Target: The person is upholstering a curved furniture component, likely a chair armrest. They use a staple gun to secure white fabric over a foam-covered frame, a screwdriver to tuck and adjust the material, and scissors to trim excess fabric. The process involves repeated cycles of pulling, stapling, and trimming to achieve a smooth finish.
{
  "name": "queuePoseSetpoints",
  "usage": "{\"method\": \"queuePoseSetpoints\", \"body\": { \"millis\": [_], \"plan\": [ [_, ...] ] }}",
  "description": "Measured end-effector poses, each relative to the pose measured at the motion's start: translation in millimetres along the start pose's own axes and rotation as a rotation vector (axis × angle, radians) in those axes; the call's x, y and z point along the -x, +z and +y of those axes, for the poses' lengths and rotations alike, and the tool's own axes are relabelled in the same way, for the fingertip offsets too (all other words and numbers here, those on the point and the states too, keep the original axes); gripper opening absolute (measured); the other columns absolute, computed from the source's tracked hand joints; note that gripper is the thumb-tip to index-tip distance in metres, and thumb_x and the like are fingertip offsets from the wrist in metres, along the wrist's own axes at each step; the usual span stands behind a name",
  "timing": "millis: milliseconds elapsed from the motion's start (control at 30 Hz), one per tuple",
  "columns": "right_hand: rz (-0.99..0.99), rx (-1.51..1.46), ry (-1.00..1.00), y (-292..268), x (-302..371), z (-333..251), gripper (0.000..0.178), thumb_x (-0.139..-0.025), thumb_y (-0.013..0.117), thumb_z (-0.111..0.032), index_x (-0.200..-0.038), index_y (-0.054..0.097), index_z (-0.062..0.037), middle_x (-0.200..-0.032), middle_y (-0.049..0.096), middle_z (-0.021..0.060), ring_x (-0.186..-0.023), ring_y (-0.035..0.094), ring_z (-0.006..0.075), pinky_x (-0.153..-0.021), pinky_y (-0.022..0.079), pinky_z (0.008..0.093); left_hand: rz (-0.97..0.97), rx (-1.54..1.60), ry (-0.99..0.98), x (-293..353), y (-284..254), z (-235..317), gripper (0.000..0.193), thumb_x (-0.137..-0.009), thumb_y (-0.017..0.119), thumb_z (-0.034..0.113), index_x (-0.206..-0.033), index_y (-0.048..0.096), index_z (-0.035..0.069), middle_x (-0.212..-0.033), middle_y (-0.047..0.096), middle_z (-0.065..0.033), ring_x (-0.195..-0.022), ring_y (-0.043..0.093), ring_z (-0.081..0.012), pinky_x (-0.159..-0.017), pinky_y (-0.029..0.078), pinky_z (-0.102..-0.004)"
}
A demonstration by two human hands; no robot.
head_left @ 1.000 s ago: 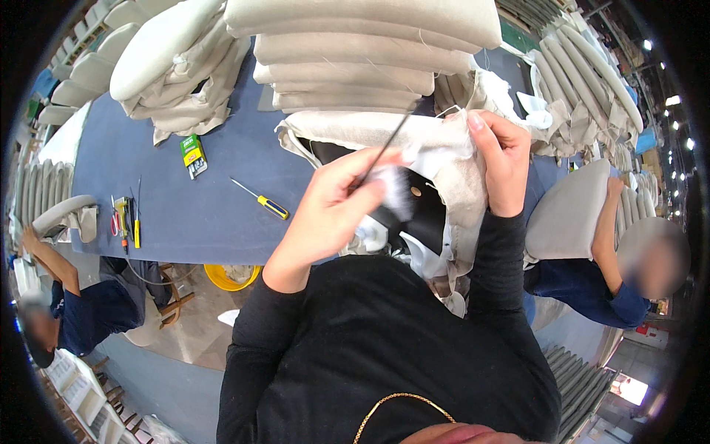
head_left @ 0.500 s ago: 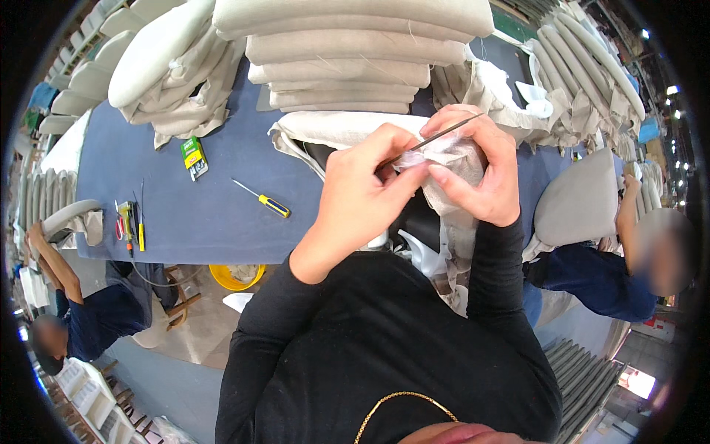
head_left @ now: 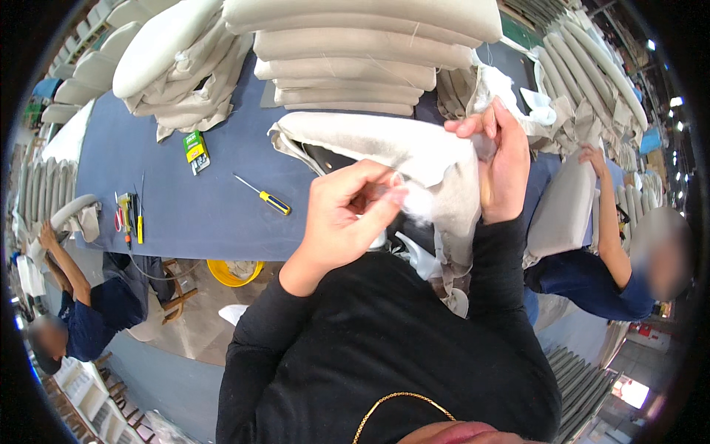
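Observation:
In front of me a seat cushion in beige fabric (head_left: pixel 347 137) lies with its dark underside partly showing and its loose fabric edge turned up. My left hand (head_left: pixel 344 218) is closed in a pinch over the cushion, with a white tuft of wadding (head_left: pixel 418 204) at its fingertips, slightly blurred. At the cushion's right corner, my right hand (head_left: pixel 506 163) is raised with its fingers curled over. Something pale and greyish shows inside those fingers, too unclear to name. A white scrap (head_left: pixel 421 255) hangs below, near my chest.
A screwdriver (head_left: pixel 264 195) lies left of the cushion, near a green-yellow box (head_left: pixel 196 153) and several tools (head_left: pixel 132 220). Stacked cushions (head_left: pixel 355 44) stand behind. A yellow bucket (head_left: pixel 235 272) is below the table edge. Co-workers handle cushions at both sides.
My hands have moved apart; the left came down and left with white wadding, the right stays at the corner. The thin dark rod between them no longer shows. The right co-worker's cushion has turned.

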State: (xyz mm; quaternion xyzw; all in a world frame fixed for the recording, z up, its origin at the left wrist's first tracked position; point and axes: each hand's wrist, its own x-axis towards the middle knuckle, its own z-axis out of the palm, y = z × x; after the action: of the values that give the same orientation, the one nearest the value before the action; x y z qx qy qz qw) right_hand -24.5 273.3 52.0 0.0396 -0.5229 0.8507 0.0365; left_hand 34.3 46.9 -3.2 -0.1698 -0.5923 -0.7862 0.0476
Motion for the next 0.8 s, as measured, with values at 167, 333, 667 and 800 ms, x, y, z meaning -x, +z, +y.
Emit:
{"method": "queuePoseSetpoints", "body": {
  "millis": [167, 333, 667, 800],
  "plan": [
    [0.036, 0.108, 0.003, 20, 16, 6, 0.031, -0.108, 0.057, -0.009, -0.138, 0.051, -0.0043, -0.118, 0.070, 0.0171, -0.089, 0.074, 0.0245, -0.087, 0.059, 0.0359, -0.040, -0.037, 0.005, 1, 0, -2, 0.014, -0.092, 0.077, 0.000, -0.104, 0.070, -0.002, -0.087, 0.067, 0.0005, -0.074, 0.054, -0.0019, -0.065, 0.045, -0.0209],
    [0.044, 0.361, -0.323, 37, 17, 10, 0.031, -0.100, 0.066, -0.011, -0.131, 0.063, -0.0046, -0.117, 0.071, 0.0148, -0.106, 0.070, 0.0251, -0.094, 0.056, 0.0385, -0.005, 0.003, 0.040, 6, -3, -11, 0.013, -0.093, 0.077, 0.002, -0.105, 0.071, -0.001, -0.084, 0.066, 0.0012, -0.072, 0.052, -0.0015, -0.062, 0.043, -0.0207],
    [-0.416, 1.182, -0.672, 30, 5, -8, 0.032, -0.070, 0.082, -0.007, -0.101, 0.075, -0.0061, -0.104, 0.075, 0.0099, -0.103, 0.071, 0.0308, -0.093, 0.055, 0.0392, 0.086, 0.142, -0.204, 19, -19, -9, 0.014, -0.095, 0.080, 0.001, -0.107, 0.071, 0.001, -0.088, 0.064, 0.0060, -0.071, 0.047, -0.0001, -0.066, 0.042, -0.0192],
    [-0.258, 1.047, -0.450, 21, -1, -11, 0.009, -0.089, 0.078, -0.006, -0.089, 0.072, 0.0002, -0.091, 0.075, 0.0048, -0.085, 0.068, 0.0156, -0.080, 0.052, 0.0295, 0.095, 0.084, -0.059, 17, -21, -1, 0.017, -0.093, 0.081, -0.002, -0.107, 0.072, 0.001, -0.095, 0.067, 0.0028, -0.078, 0.054, -0.0001, -0.068, 0.043, -0.0182]
  ]
}}
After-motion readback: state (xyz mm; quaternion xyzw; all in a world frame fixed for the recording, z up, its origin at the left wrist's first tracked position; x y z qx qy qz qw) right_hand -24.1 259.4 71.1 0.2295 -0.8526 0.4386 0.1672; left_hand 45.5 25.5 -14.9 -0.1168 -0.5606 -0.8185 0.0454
